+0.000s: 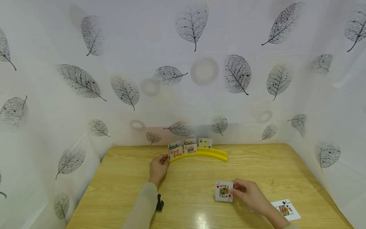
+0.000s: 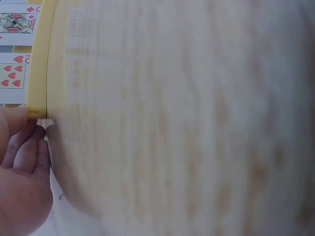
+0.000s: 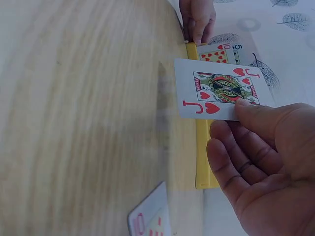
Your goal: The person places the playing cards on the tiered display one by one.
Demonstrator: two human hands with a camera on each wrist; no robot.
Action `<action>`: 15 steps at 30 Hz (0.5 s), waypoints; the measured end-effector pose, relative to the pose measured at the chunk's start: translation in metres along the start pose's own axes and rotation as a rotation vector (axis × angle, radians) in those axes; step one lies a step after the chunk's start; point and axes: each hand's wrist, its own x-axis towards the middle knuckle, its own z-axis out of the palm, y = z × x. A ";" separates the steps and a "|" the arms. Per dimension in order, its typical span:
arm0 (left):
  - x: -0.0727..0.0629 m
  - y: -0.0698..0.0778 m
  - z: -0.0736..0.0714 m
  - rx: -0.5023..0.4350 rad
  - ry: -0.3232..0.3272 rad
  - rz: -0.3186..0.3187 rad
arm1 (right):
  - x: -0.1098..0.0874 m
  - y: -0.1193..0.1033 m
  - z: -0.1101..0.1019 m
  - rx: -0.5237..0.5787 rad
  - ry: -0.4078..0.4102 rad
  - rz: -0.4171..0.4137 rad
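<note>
My right hand (image 1: pixel 250 194) pinches a jack of hearts (image 1: pixel 224 191) between thumb and fingers, above the table, with its face toward me. In the right wrist view the thumb lies on the card's face. At the back, my left hand (image 1: pixel 159 168) grips the left end of a curved yellow card holder (image 1: pixel 213 153); the left wrist view shows the thumb on that end. Several cards stand in the holder in two rows, including a ten of hearts (image 1: pixel 175 153) and a queen of diamonds (image 2: pixel 17 23) in front. Cards behind are partly covered.
A face card with a spade mark (image 1: pixel 286 210) lies on the wooden table (image 1: pixel 188 184) at the right. Another card (image 3: pixel 150 216) with red print shows low in the right wrist view. A small black object (image 1: pixel 159 202) sits beside the left forearm. Leaf-patterned curtain (image 1: pixel 183 105) surrounds the table.
</note>
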 end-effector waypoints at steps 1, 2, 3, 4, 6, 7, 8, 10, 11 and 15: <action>0.000 0.000 0.000 0.000 0.000 0.000 | 0.003 0.000 -0.001 -0.016 0.017 -0.011; 0.000 0.000 0.000 -0.001 0.000 -0.002 | 0.006 0.000 -0.001 -0.033 0.037 -0.022; 0.000 0.000 0.000 -0.001 0.001 -0.003 | 0.009 0.001 -0.002 -0.051 0.055 -0.037; 0.000 0.000 0.000 -0.001 0.001 -0.004 | 0.012 0.001 -0.003 -0.071 0.074 -0.046; 0.000 0.001 0.000 -0.001 0.002 -0.008 | 0.019 0.001 -0.004 -0.093 0.110 -0.050; 0.000 0.001 0.000 0.000 0.002 -0.009 | 0.022 0.000 -0.004 -0.099 0.121 -0.053; 0.000 0.001 0.000 0.003 0.002 -0.012 | 0.025 0.000 -0.005 -0.103 0.131 -0.052; -0.001 0.001 0.000 0.007 0.002 -0.015 | 0.032 -0.001 -0.006 -0.109 0.147 -0.047; -0.001 0.001 0.000 0.007 0.003 -0.016 | 0.036 -0.001 -0.007 -0.113 0.153 -0.049; 0.000 0.001 0.000 0.008 0.005 -0.018 | 0.049 0.000 -0.009 -0.142 0.178 -0.067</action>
